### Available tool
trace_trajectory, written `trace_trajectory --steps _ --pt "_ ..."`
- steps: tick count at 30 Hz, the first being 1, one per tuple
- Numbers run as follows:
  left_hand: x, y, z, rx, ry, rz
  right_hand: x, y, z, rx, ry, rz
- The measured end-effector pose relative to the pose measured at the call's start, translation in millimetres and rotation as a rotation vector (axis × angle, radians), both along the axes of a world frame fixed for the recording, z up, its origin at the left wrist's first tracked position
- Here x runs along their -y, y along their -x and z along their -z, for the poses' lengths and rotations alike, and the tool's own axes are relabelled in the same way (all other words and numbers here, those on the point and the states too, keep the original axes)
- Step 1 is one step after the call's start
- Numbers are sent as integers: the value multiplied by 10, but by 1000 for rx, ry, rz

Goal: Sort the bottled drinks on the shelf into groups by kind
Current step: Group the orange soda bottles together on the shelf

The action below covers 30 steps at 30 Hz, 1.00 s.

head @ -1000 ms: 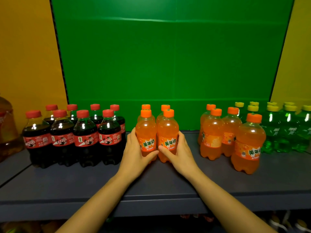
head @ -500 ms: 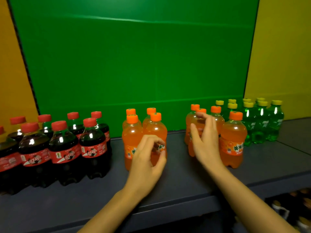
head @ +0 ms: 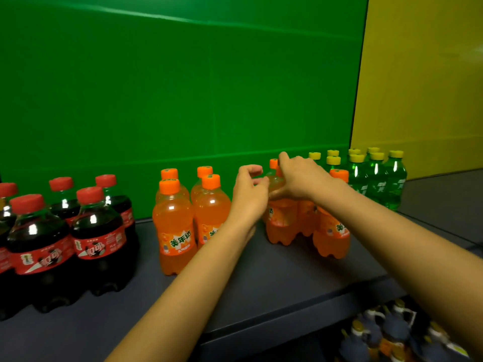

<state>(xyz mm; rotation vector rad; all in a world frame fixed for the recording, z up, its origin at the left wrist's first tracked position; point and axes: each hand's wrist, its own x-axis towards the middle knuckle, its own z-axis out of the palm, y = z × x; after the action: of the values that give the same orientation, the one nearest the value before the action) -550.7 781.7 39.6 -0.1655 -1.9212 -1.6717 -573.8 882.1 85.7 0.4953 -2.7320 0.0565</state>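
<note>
My right hand (head: pixel 300 178) lies over the top of the right orange group (head: pixel 330 231). It is grasping the group's left bottle (head: pixel 281 220): my thumb runs along the near shoulder and my fingers (head: pixel 285 159) curl over the far side, up beside the orange cap of the bottle behind. My palm hides that left bottle's cap.

My left hand (head: pixel 248 197) is just left of the same bottle, at shoulder height, with fingers and thumb curled toward each other and a gap between them. One fingertip is right at the bottle's shoulder. I cannot tell whether it touches the bottle or has any hold on it.

All the bottles stand upright on the dark shelf (head: pixel 261 278):
- The colas (head: pixel 99 239), with red caps and red labels, are packed together at the far left.
- The middle orange group (head: pixel 175 231) is four bottles in a tight square, with a clear gap between it and the colas.
- The right orange group is apart from the middle one, with my left hand in the space between them.
- The green bottles (head: pixel 376 178), with yellow caps, are clustered just behind and to the right of the right orange group, near the shelf's back corner.

A green board (head: pixel 183 100) backs the shelf and a yellow wall (head: pixel 423 87) closes its right side. More bottles (head: pixel 379 333) show dimly on the level below, at the lower right.
</note>
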Motion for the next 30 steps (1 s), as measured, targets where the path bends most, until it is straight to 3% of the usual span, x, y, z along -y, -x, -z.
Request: trace_trajectory --steps 8,12,21,30 --pt "-74 676 -227 201 105 -205 -200 188 -253 187 -157 -155" --pt "-133 820 -331 387 267 -185 -338 236 -286 223 -159 -217" --pt "-237 881 -486 471 668 -138 -464 311 -330 304 -178 -324" --pt "-93 626 -706 639 925 -181 -403 391 -365 385 -150 -397"
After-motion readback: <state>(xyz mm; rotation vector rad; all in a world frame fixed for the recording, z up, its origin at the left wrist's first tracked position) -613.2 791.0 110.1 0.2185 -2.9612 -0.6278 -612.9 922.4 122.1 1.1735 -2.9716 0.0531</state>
